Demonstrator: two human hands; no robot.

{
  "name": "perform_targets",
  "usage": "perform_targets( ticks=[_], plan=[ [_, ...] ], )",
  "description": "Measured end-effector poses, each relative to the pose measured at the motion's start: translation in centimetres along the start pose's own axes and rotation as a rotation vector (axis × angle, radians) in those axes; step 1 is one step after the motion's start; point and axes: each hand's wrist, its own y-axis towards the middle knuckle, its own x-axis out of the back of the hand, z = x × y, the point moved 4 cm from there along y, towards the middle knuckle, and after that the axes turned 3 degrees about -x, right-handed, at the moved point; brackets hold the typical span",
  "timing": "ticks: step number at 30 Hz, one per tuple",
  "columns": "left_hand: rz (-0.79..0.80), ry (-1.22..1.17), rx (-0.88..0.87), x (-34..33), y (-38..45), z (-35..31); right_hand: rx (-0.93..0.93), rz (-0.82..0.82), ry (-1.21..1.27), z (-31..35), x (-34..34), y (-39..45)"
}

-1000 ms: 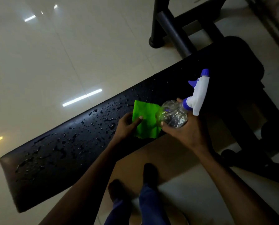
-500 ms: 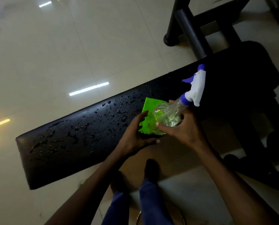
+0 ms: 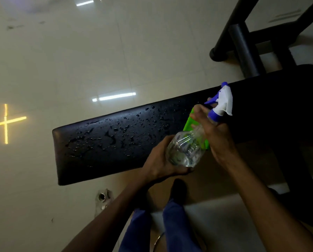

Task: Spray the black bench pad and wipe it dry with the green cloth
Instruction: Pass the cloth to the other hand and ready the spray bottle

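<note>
Both hands' fingers wrap the spray bottle (image 3: 185,148): left hand (image 3: 161,160) its base, right hand (image 3: 217,135) seemingly its neck.

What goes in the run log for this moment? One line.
left hand: cups spray bottle | right hand: at neck | green cloth: behind | bench pad: wet
</note>
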Motion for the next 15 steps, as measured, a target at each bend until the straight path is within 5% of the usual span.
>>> perform_targets(
  ticks=[7,12,15],
  plan=[
    [0.249,0.204,0.124,1.0,-1.9,2.8,-0.012,0.115,-0.107,-2.2,-2.8,-0.2],
    [-0.016,0.617,0.024,4.2,-0.8,6.5,-0.298,0.220,-0.280,-5.5,-1.2,-1.1],
    [0.061,0.895,0.133,4.9,-0.1,10.1,-0.329,0.227,-0.360,-6.0,0.0,-1.3]
  ],
)
